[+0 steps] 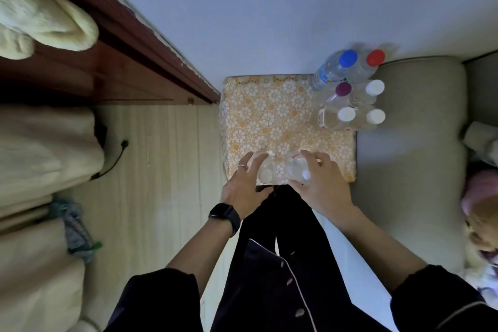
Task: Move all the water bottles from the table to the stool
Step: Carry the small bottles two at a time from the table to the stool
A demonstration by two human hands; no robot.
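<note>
Prob. bedrm: bedding (48, 21), wood bedframe (113, 62)

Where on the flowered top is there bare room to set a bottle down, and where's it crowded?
Bare: the flowered top, middle and far-left, between the six-bottle cluster and the left edge. Crowded: the far-right corner, with that cluster, and the near edge, where the left hand grips the near-left bottle and the right hand the near-right bottle.

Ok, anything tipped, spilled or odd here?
Nothing stands out. Six capped bottles stand clustered at the patterned cloth's far right corner; the left hand holds one bottle, the right hand a second bottle, both upright at its near edge. No spill.
</note>
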